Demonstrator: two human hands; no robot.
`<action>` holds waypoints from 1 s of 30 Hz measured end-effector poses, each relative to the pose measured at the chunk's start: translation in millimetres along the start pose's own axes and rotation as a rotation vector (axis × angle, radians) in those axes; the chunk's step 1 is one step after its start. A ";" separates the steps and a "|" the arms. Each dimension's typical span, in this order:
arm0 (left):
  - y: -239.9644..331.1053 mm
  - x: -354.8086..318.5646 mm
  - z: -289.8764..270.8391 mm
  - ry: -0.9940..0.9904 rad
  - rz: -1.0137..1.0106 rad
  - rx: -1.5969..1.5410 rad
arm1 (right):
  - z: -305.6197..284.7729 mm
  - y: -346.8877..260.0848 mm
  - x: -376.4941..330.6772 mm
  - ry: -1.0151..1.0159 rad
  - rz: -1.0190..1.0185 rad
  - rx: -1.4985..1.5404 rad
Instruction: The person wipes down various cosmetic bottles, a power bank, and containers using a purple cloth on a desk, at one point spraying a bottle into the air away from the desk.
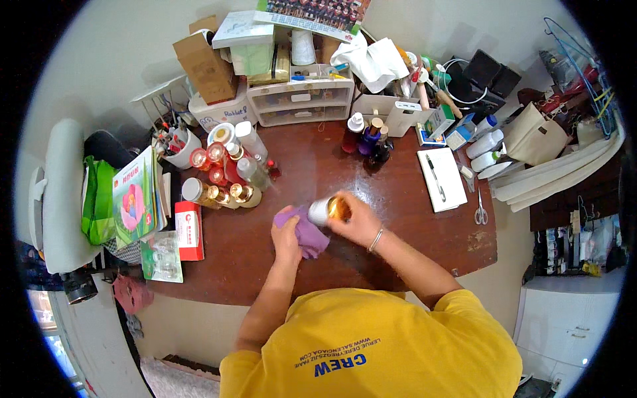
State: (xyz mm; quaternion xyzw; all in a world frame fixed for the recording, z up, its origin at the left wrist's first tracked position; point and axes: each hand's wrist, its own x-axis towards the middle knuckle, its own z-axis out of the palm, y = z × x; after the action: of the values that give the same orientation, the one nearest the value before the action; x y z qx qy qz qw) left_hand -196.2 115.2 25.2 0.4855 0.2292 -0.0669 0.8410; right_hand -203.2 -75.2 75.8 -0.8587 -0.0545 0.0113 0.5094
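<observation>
My right hand (pixel 359 222) is wrapped around a small white bottle (pixel 320 212) with a shiny gold-amber end, held tilted above the table. Its outline is slightly blurred. In my left hand (pixel 285 240) is a bunched purple cloth (pixel 312 241), pinched between thumb and fingers, close beside the bottle's white end. Whether cloth and bottle touch, I cannot tell. To the left stands a cluster of cosmetic bottles, among them a gold-capped bottle (pixel 246 195), a red-capped one (pixel 200 158) and a clear one (pixel 253 172). Farther back, dark bottles (pixel 379 154) stand together.
The brown wooden table (pixel 398 262) carries a notebook (pixel 441 188) with a pen and scissors (pixel 480 211) at right. A drawer box (pixel 302 99) and cartons line the back. A red-and-white box (pixel 190 232), a blister pack (pixel 161 257) and books (pixel 135 196) lie at left.
</observation>
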 end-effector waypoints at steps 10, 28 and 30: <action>-1.0 0.1 -17.9 0.038 0.240 0.358 | -13.9 64.7 81.4 0.252 0.266 -0.539; 19.7 -15.2 -40.1 0.114 0.181 0.261 | 131.0 46.3 168.9 0.091 -0.089 -0.199; 17.5 -12.5 -45.5 0.108 0.192 0.269 | 142.2 67.4 184.7 -0.011 0.021 -0.092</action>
State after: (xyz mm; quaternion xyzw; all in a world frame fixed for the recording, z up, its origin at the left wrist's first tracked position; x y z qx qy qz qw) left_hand -216.0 161.5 25.3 0.6161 0.2154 0.0097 0.7576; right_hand -24.8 36.5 -45.0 -0.8818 -0.0489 0.0189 0.4688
